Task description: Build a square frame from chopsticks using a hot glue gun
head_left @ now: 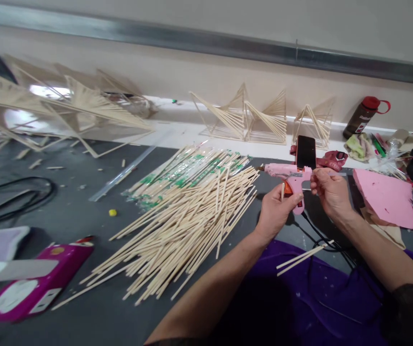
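My left hand point(275, 209) is closed around the handle of a pink glue gun point(287, 175) and also pinches a short wooden stick upright beside it. My right hand point(331, 190) is closed on the rear of the glue gun, fingers pinched at its back end. The gun's nozzle points left, above a big heap of wooden sticks point(177, 230) on the grey table. Its black cord point(321, 242) trails down over a purple cloth point(300, 298) near me. Two loose sticks point(302, 257) lie on that cloth.
Wrapped chopsticks point(188, 173) lie behind the heap. Stick sculptures point(249, 120) stand along the white ledge, a larger one point(58, 110) at left. A phone point(306, 152), brown bottle point(363, 115), pink foam sheet point(386, 197), magenta box point(33, 288) and black cable point(15, 197) sit around.
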`<act>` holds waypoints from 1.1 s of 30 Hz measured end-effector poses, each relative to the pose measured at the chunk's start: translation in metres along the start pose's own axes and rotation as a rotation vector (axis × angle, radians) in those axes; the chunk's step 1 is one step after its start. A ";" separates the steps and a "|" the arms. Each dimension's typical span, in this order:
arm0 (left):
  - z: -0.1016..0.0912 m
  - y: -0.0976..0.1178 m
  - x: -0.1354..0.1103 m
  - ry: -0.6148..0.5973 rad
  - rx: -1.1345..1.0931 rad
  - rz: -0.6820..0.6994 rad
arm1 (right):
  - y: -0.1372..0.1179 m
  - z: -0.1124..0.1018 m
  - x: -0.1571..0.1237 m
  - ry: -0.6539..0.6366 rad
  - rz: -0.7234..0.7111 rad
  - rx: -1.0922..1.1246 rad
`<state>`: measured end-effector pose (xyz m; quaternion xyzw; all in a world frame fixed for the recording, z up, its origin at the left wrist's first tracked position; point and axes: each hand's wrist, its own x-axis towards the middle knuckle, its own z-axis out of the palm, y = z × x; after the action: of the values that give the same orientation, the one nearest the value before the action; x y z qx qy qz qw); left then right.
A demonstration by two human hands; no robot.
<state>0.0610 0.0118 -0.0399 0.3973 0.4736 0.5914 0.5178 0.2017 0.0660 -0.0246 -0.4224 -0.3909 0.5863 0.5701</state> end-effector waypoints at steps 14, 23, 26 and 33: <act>0.008 0.010 -0.009 -0.105 -0.071 -0.143 | -0.001 0.008 -0.015 -0.292 0.177 0.012; -0.010 0.018 0.011 0.015 -0.265 -0.248 | -0.022 -0.007 -0.001 -0.245 0.166 -0.148; -0.016 0.008 0.017 0.026 -0.175 -0.264 | -0.020 -0.006 -0.005 -0.290 0.184 -0.223; -0.033 -0.004 0.025 -0.041 0.289 -0.039 | -0.017 -0.009 -0.005 -0.326 0.135 -0.279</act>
<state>0.0262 0.0313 -0.0522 0.4705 0.5508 0.4985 0.4761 0.2160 0.0620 -0.0112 -0.4221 -0.5261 0.6239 0.3948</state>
